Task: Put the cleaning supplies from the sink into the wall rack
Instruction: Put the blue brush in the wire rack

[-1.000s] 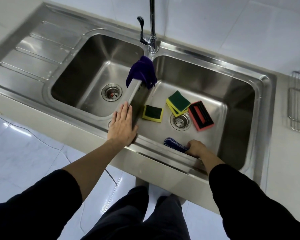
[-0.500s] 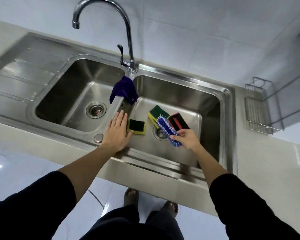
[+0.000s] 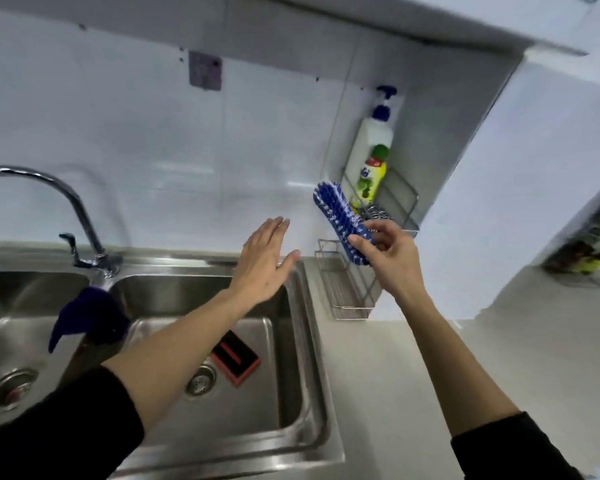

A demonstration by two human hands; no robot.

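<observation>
The blue scrub brush (image 3: 340,223) is held in the right hand (image 3: 392,258), lifted clear of the sink (image 3: 312,375) and carried up beside the wall rack (image 3: 343,292). The hand is closed around the brush's lower end only: the thumb is pressed on the near face and the fingers are curled behind. The bristled upper part projects up and to the left, beyond the grip. The brush is tilted, with its bristles turned toward the rack.

Handling, as judged: the brush is taken to be light and rigid, a plastic body with springy bristles. If wet, the smooth body may be slippery, so a hold across the body's sides is preferred to one on the bristles. Breakage is not expected.

Relative to the rack: the brush is above the rack's lower basket and just left of its upper shelf, where a white pump bottle (image 3: 371,143), a yellow-green bottle (image 3: 371,181) and what appears to be a metal scourer (image 3: 373,211) (view blurred) are seen. Contact between brush and rack cannot be confirmed.

The left hand (image 3: 264,265) is spread flat, fingers extended, nothing held. It is poised over the sink's back right corner, left of the rack.

Left of and below the rack, a red-and-black sponge block (image 3: 238,358) is noted on the basin floor and a purple cloth (image 3: 87,317) over the divider. Both are judged not yet transferred.
</observation>
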